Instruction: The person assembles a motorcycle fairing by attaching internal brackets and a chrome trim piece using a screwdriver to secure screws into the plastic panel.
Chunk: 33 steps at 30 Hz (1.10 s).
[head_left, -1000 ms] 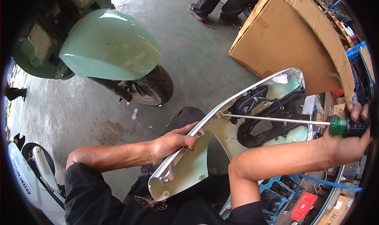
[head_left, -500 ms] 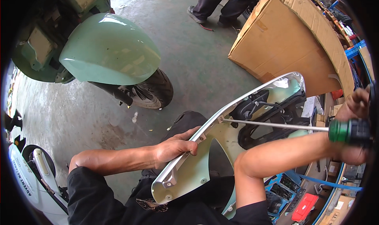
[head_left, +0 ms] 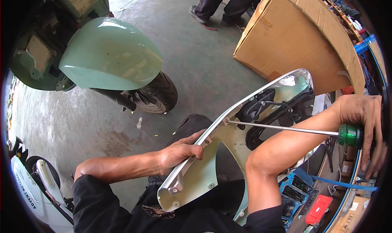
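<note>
A pale green motorcycle body panel (head_left: 194, 188) lies tilted across my lap, its inner side facing up. My left hand (head_left: 179, 155) is closed around its long edge, thumb on the inside. A long screwdriver (head_left: 286, 129) with a green and black handle reaches across the panel. Its tip meets a small mounting tab (head_left: 226, 120) on the panel's edge; whether a screw sits there is too small to tell. At the handle's end my right hand (head_left: 363, 118) is wrapped over it, fingers pointing down. A black lamp unit (head_left: 257, 106) with wires sits inside the panel, beyond the shaft.
A green motorcycle front fender (head_left: 112, 55) over a tyre (head_left: 165, 92) stands at the far left. A big cardboard box (head_left: 286, 37) is ahead on the right. A person's legs (head_left: 210, 4) show beyond. A red case (head_left: 318, 209) and blue trays (head_left: 296, 192) lie at right.
My right hand has turned on the screwdriver's handle, from raised fingers to fingers hanging down over it. The left hand keeps its hold on the panel. The view has shifted slightly.
</note>
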{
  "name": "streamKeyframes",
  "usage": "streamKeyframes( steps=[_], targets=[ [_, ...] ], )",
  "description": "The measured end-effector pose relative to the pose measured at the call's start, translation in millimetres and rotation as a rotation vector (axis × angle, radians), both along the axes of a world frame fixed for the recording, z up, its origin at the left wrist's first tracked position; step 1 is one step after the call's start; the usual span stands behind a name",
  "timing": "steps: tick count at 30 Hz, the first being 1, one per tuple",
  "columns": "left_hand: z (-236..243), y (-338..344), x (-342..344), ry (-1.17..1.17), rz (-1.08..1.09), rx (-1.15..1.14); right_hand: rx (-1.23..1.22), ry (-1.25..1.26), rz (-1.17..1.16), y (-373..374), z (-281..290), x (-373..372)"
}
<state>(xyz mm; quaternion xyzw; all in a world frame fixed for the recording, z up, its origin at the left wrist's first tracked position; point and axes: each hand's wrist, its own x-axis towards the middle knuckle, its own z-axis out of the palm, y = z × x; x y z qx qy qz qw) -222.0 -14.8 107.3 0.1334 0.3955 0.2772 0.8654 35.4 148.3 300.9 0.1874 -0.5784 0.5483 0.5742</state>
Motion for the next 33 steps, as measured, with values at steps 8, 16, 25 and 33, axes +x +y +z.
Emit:
streamKeyframes(
  steps=[8,16,25,33],
  targets=[
    [-4,1,5,-0.060,0.021,0.006,-0.284,0.007,-1.438,-13,-5,-28],
    [-9,2,3,-0.068,0.000,0.003,-0.024,-0.037,-0.125,9,-10,3],
    [-6,6,-2,-0.044,-0.048,0.001,0.184,0.068,0.028,22,-5,-5],
    [-12,6,-3,-0.051,-0.035,-0.003,-0.181,-0.139,-1.144,-2,-10,-28]
  ],
)
